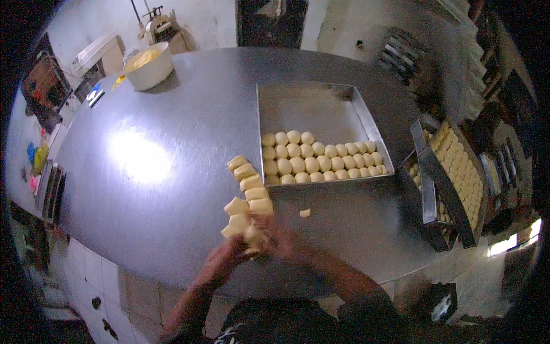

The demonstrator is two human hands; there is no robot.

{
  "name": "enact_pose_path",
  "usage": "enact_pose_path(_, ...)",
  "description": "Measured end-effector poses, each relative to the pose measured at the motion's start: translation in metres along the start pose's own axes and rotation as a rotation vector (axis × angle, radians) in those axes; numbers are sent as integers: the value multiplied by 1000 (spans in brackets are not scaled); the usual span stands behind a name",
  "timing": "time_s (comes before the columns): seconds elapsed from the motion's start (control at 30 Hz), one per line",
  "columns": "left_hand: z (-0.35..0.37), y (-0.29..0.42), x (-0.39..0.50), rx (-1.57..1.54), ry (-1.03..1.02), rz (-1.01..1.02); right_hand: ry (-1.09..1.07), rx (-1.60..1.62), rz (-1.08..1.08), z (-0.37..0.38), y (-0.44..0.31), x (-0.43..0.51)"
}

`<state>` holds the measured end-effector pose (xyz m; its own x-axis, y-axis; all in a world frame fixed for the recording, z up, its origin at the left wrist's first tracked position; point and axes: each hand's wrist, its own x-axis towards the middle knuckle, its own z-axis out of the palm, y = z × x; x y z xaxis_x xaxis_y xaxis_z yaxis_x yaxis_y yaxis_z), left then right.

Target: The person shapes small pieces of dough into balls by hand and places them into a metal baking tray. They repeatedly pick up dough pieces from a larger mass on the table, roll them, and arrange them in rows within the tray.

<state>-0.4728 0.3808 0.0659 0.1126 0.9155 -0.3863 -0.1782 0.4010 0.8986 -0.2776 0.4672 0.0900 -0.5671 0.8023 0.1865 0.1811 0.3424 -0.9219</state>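
Note:
My left hand (234,249) and my right hand (277,238) meet near the front edge of the metal table (193,129), both on a piece of dough (254,234). Motion blur hides the exact finger positions. Cut dough pieces (256,193) lie in a row just beyond my hands, with two more pieces (237,206) to the left of it. Right of the row stands a rectangular metal tray (328,182), its near part filled with rows of round dough balls (311,164). A small scrap of dough (305,213) lies on the table below the tray.
A white tub (150,71) with a yellow mass inside stands at the back left. Near it lies a small blue and white object (94,96). At the right edge, metal trays (447,185) of dough balls are stacked at a tilt.

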Motion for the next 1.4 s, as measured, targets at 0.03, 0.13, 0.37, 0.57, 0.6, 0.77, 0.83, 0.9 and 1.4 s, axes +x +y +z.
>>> enact_pose_path(0.03,18,25,-13,41,-77,-47,-91,-45,-12,18,-8,-21)
enact_pose_path(0.13,-1,31,-6,321,-149,73,231,422,636,-1,56,-105)
enact_pose_path(0.37,-62,13,96,866,131,437,284,-1246,281,-45,76,-129)
enact_pose_path(0.57,-76,11,102,974,-195,442,285,-863,501,7,86,-121)
enact_pose_path(0.6,-96,18,98,1041,-262,432,140,-840,525,16,81,-135)
enact_pose_path(0.77,-271,3,74,956,633,468,672,-1109,445,-78,106,-109)
enact_pose_path(0.83,-284,21,62,589,798,372,755,-780,716,-65,88,-60)
enact_pose_path(0.9,-309,7,38,416,713,461,638,-807,255,-35,85,-63)
enact_pose_path(1.4,-62,40,23,153,178,257,967,-1045,446,-121,143,-118)
